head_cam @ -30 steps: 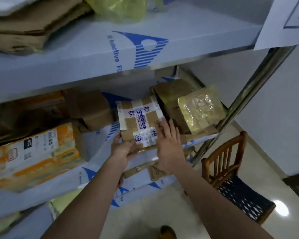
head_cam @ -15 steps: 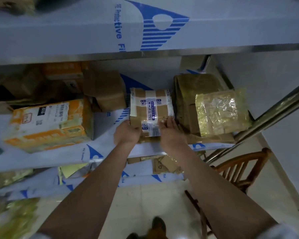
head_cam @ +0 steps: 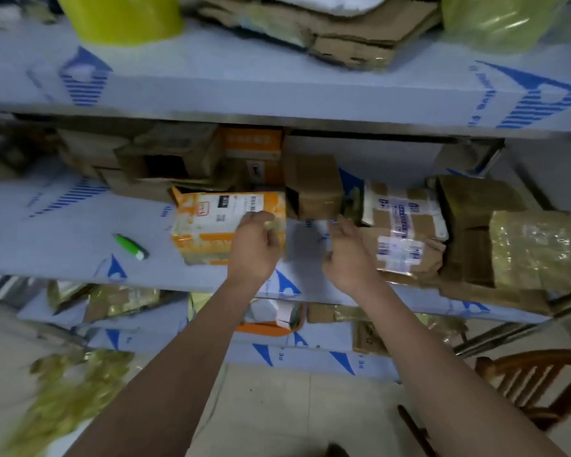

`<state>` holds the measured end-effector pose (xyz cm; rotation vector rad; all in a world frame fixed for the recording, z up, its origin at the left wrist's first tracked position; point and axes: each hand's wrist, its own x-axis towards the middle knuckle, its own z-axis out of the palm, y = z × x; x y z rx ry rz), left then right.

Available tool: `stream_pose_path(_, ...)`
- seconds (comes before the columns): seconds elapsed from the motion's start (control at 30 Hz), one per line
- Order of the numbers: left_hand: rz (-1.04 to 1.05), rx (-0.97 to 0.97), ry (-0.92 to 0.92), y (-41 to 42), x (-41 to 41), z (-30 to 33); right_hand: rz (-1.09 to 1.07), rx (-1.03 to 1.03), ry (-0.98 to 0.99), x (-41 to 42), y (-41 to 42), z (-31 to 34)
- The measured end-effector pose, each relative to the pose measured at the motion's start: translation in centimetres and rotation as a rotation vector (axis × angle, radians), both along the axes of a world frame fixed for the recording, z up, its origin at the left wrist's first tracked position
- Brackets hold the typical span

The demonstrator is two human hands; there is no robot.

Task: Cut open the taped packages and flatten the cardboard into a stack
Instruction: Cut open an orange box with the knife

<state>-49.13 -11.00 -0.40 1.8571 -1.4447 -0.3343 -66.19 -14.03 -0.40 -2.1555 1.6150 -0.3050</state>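
Packages are sitting on the middle shelf [head_cam: 80, 225]: the orange box [head_cam: 211, 225] at my left hand's [head_cam: 253, 250] ten o'clock, the taped box [head_cam: 402, 232] at my right hand's [head_cam: 348, 258] two o'clock. Both hands are hovering loosely curled, grasping nothing. A green cutter [head_cam: 131, 247] is lying at nine o'clock.

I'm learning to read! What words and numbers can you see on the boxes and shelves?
"PE": blue print on the pale protective film of the lowest metal shelf.
Orange and white cardboard box: white label with a barcode and black patch, too blurred to read.
Brown cardboard package with white and blue printed tape: print too blurred.
Blue lettering on the top shelf's film: sideways, too blurred.
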Motion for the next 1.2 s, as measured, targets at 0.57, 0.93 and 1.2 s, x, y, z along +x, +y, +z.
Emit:
stream_pose_path(0.57,0.467,0.134,0.854,7.5,29.2,1.8,-0.511,0.006,-0.684,25.0,7.9,0.7)
stream_pose_path(0.93,0.697,0.007,0.867,12.3,48.3,4.6,-0.07,0.24,-0.715,46.4,4.8,0.7)
stream_pose_path(1.2,0.697,-0.053,0.756,14.4,56.6,3.9,0.022,0.301,-0.759,55.7,4.0,-0.6)
